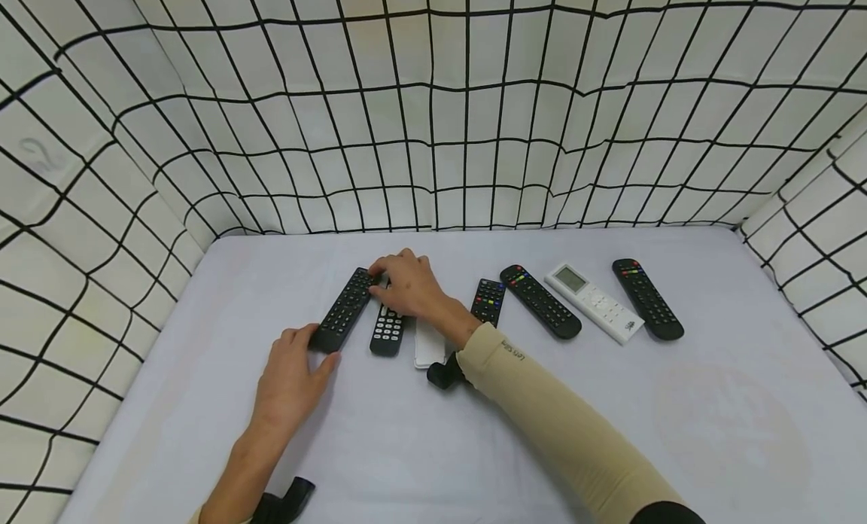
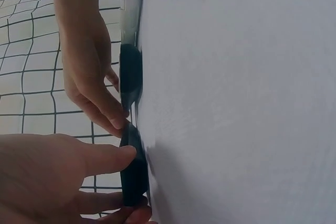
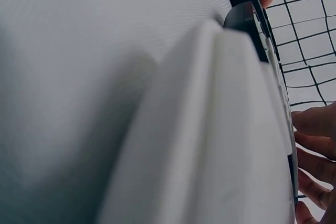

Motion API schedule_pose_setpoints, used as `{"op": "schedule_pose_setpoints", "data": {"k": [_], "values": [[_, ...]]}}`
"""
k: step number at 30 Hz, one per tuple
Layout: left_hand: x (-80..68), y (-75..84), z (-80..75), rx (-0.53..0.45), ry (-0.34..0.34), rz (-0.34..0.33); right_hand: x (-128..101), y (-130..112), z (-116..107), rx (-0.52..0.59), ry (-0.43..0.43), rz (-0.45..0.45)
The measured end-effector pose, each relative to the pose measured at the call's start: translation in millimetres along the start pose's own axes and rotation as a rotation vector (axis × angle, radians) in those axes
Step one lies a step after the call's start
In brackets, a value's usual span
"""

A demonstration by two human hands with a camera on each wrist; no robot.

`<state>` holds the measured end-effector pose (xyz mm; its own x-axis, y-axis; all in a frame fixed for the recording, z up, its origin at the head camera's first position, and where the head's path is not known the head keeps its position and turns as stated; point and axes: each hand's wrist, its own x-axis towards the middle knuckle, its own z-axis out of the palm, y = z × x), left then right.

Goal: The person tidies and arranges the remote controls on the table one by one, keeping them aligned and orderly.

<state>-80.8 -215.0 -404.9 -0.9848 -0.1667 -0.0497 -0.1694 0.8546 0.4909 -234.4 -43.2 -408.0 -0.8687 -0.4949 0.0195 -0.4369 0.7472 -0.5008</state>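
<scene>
In the head view a black remote control (image 1: pixel 347 306) lies slanted at the left end of a row. My left hand (image 1: pixel 287 381) grips its near end between thumb and fingers; the left wrist view shows the thumb against the dark remote (image 2: pixel 134 174). My right hand (image 1: pixel 409 283) reaches across and pinches the far end with thumb and fingertips. Beneath that hand lies a smaller black remote with pale buttons (image 1: pixel 387 332), its upper part hidden. A white remote (image 1: pixel 429 345) lies beside it, partly covered by the right wrist.
Rightward lie a black remote with coloured buttons (image 1: pixel 488 302), a longer black remote (image 1: pixel 540 302), a white remote with a screen (image 1: pixel 594 302) and another black remote (image 1: pixel 648 298). Black netting (image 1: pixel 433 144) stands along the back and sides of the white-covered table (image 1: pixel 542 434).
</scene>
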Motion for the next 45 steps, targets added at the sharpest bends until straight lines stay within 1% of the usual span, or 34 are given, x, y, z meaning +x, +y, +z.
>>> {"op": "schedule_pose_setpoints", "data": {"k": [12, 18, 21, 31, 38, 45], "values": [[-4.1, 1.0, -1.5, -0.049, 0.017, -0.02, 2.2, -7.6, -1.9, -0.016, 0.003, -0.033], [-4.7, 2.8, -3.4, -0.035, 0.038, -0.017, 5.6, -12.3, -1.1, 0.01, 0.011, -0.039], [-6.2, 2.7, -4.5, -0.023, 0.041, -0.027, 6.4, -15.5, 1.7, 0.02, 0.002, -0.04], [-12.8, -2.5, -8.6, -0.001, 0.053, -0.075, 11.2, -28.2, 6.8, 0.04, -0.047, -0.085], [-14.5, -5.1, -9.1, 0.014, 0.062, -0.1, 14.5, -34.7, 7.5, 0.043, -0.107, -0.082], [-14.8, -7.4, -8.8, 0.024, 0.05, -0.115, 16.1, -37.7, 10.8, 0.1, -0.148, -0.083]]}}
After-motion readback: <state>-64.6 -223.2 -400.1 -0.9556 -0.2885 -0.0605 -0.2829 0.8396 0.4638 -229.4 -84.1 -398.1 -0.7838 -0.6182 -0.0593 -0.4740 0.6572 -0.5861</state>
